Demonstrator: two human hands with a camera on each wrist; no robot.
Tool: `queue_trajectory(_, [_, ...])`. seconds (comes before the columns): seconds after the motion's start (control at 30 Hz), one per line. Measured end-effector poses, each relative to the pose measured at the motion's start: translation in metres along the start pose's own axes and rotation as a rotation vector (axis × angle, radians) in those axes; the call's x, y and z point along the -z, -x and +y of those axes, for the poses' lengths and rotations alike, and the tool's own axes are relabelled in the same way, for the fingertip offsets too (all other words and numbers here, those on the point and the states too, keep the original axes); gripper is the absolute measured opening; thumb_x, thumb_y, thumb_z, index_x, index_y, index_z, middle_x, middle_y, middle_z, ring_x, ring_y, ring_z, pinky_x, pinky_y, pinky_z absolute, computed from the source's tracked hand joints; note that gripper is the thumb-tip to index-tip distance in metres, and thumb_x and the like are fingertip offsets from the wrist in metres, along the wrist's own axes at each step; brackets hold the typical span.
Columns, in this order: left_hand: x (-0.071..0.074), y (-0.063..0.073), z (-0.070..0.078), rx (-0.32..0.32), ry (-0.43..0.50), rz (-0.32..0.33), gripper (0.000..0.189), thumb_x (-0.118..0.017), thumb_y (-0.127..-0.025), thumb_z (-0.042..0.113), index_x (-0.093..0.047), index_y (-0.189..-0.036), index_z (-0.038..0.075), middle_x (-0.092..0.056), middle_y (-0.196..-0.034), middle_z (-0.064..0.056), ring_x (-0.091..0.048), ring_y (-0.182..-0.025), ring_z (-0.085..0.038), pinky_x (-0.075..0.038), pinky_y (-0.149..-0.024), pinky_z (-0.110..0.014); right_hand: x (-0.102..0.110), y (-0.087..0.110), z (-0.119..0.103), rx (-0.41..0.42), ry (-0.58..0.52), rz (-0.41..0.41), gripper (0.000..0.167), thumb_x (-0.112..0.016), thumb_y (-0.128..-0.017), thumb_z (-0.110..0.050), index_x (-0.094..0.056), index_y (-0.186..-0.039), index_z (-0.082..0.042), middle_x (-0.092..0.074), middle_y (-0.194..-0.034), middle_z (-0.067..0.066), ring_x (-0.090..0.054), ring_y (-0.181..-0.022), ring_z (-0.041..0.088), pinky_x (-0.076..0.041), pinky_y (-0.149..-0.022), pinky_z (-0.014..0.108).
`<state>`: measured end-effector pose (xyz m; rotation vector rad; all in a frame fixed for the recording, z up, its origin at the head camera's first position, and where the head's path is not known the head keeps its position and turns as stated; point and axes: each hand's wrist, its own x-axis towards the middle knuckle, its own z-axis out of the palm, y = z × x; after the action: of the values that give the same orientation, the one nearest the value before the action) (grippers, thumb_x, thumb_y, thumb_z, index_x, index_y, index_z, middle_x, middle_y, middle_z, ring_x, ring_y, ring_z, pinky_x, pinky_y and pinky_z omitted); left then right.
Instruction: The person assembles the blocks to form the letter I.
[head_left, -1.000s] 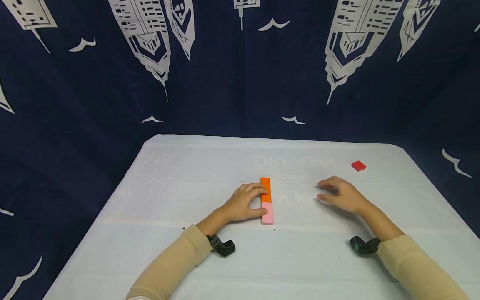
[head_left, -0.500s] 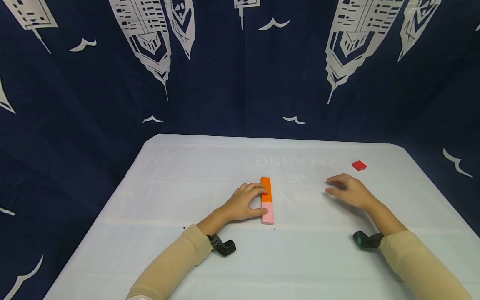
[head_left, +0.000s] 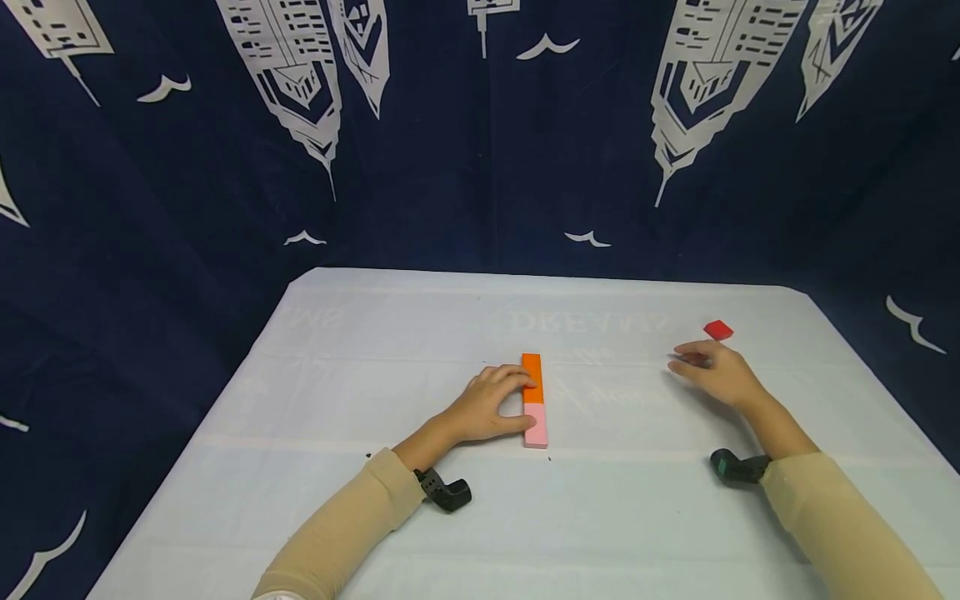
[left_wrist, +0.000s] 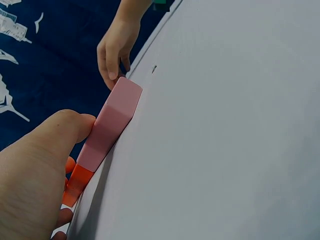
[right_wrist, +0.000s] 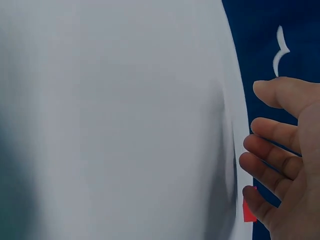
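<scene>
Two flat rectangular blocks lie end to end on the white table, an orange one (head_left: 532, 363) at the far end and a pink one (head_left: 536, 437) nearer. My left hand (head_left: 486, 408) rests at them, fingertips on the orange block and thumb on the pink; the left wrist view shows the thumb touching the pink block's (left_wrist: 112, 120) face. Farther right, my right hand (head_left: 720, 375) hovers over the table with loosely bent fingers and nothing in them. Just beyond it lies a small red block (head_left: 718, 329), partly hidden by the little finger in the right wrist view.
A white cloth (head_left: 615, 517) with faint mirrored lettering covers the table. Behind it hangs a dark blue curtain (head_left: 450, 167) printed with pale buildings and birds. Each wrist carries a black camera mount, the left one (head_left: 447, 493) and the right one (head_left: 735, 468). Tiny dark specks dot the cloth.
My right hand has moved right and away from me, closer to the red block. The left hand, the orange block and the pink block have stayed put.
</scene>
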<state>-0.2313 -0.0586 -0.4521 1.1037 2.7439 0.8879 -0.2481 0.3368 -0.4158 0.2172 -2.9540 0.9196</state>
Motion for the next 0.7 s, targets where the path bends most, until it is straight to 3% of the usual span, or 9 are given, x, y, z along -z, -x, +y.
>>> queue_trajectory(0.43, [-0.002,0.0,-0.002,0.004,0.0,-0.001,0.054,-0.066,-0.088,0.045,-0.053,-0.135,0.021,-0.042,-0.146,-0.001,-0.036,-0.13,-0.021,-0.03,-0.106,-0.046,0.01,-0.009,0.012,-0.053,-0.042,0.153,0.05,-0.059,-0.096,-0.032,-0.059,-0.121,0.012,-0.061,-0.108,0.032,-0.054,-0.101,0.042,-0.04,-0.076,0.042])
queue_trajectory(0.7, [-0.001,-0.001,-0.002,0.003,-0.007,-0.003,0.055,-0.065,-0.089,0.046,-0.052,-0.136,0.021,-0.042,-0.146,0.0,-0.036,-0.13,-0.022,-0.03,-0.106,-0.046,0.021,-0.019,0.016,-0.111,-0.042,0.158,0.051,-0.055,-0.098,-0.034,-0.058,-0.122,0.011,-0.057,-0.118,0.034,-0.053,-0.108,0.046,-0.04,-0.084,0.052])
